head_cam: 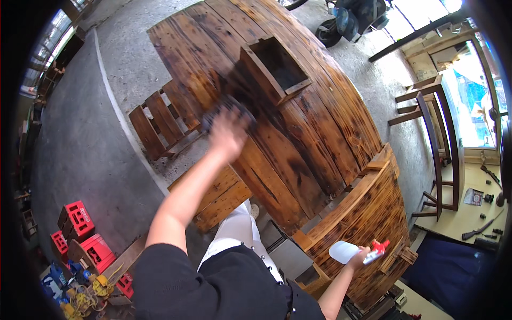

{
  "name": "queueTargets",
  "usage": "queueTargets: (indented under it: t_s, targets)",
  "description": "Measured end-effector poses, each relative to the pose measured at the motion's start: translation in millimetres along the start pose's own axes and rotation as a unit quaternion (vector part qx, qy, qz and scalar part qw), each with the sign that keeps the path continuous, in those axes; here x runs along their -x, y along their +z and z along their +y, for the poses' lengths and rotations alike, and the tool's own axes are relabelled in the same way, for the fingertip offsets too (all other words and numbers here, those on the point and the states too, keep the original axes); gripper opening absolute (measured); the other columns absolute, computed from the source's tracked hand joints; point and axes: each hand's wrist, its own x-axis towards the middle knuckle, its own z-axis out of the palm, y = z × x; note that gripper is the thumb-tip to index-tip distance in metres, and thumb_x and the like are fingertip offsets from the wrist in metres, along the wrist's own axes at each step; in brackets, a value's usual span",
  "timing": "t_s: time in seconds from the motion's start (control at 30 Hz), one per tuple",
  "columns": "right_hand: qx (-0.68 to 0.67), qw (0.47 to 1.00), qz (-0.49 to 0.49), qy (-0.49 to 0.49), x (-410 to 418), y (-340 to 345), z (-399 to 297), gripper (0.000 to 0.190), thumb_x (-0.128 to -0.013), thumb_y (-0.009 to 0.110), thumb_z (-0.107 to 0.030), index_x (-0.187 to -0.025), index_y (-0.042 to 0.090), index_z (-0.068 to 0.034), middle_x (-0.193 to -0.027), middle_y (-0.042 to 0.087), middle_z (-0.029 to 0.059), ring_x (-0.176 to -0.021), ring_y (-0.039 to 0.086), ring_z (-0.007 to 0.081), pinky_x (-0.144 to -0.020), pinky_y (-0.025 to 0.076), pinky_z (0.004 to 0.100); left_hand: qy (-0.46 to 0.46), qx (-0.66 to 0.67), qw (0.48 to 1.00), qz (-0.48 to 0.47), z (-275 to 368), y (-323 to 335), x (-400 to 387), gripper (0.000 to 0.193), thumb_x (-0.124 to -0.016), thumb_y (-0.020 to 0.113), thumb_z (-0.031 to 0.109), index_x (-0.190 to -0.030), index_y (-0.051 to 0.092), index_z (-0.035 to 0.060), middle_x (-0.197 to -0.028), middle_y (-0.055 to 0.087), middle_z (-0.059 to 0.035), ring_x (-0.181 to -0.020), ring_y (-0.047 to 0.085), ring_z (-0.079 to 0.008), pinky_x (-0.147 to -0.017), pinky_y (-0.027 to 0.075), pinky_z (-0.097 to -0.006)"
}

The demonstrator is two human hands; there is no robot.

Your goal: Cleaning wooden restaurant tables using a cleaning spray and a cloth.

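A dark cloth (249, 116) lies under my left hand (229, 130), which presses it on the scorched-grain wooden table (276, 160). Both hand and cloth are blurred. An open wooden box (262, 76) stands on the tabletop just beyond the cloth. Off to the right, my right hand (358, 258) grips a white spray bottle (345, 252) with a red trigger head, held over a slatted wooden bench or chair back (360, 224).
A slatted wooden chair (160, 124) stands at the table's left side, with a wooden seat (224, 192) near my legs. Red plastic crates (80, 220) sit lower left. Dark wooden furniture (448, 120) stands right; a motorcycle (340, 24) is beyond the table.
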Motion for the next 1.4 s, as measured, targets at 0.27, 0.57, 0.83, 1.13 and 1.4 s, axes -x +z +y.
queueTargets:
  t_s: [0.27,0.57,0.83,1.13,1.4]
  targets:
    - [0.098,0.895,-0.423,-0.105,52,102,-115,0.031,-0.073,0.056,0.002,-0.103,0.066,0.0,-0.094,0.064,0.015,-0.089,0.064,0.0265,-0.082,0.049,0.0331,0.182,0.132,0.973,0.06,30,29,60,0.049,-0.095,0.046,0.043,-0.144,0.04,0.0377,-0.158,0.024,-0.0013,-0.147,0.013,-0.029,-0.118,0.013,-0.0474]
    - [-0.088,0.789,-0.537,-0.285,132,229,-223,0.026,-0.078,0.068,-0.011,-0.102,0.064,0.0,-0.094,0.065,0.0182,-0.086,0.064,0.0355,-0.076,0.051,0.0368,0.018,0.118,0.983,0.139,22,29,46,0.046,-0.096,0.045,0.038,-0.141,0.046,0.0295,-0.158,0.022,-0.0068,-0.145,0.014,-0.035,-0.117,0.013,-0.0487]
    - [-0.088,0.812,-0.454,-0.356,136,268,-220,0.02,-0.073,0.07,-0.011,-0.09,0.065,-0.003,-0.086,0.066,0.0145,-0.078,0.06,0.0353,-0.072,0.048,0.0412,0.116,0.135,0.984,0.018,43,23,110,0.051,-0.096,0.044,0.043,-0.146,0.036,0.0385,-0.159,0.018,-0.0033,-0.147,0.009,-0.032,-0.118,0.009,-0.0497]
    - [-0.161,0.888,-0.386,-0.189,108,221,-161,0.028,-0.076,0.053,0.005,-0.102,0.063,0.005,-0.101,0.068,0.0161,-0.088,0.065,0.0276,-0.082,0.051,0.0366,-0.085,0.039,0.992,0.085,-86,-7,-84,0.054,-0.097,0.04,0.048,-0.148,0.032,0.0334,-0.159,0.019,-0.0057,-0.147,0.012,-0.0329,-0.118,0.013,-0.0477]
    - [-0.121,0.894,-0.392,-0.18,97,226,-161,0.039,-0.071,0.045,0.008,-0.107,0.06,0.006,-0.103,0.069,0.0158,-0.088,0.067,0.0223,-0.083,0.051,0.0316,0.033,0.018,0.996,0.084,12,-7,-70,0.052,-0.098,0.039,0.041,-0.148,0.035,0.0269,-0.156,0.027,-0.011,-0.143,0.018,-0.041,-0.116,0.017,-0.0509]
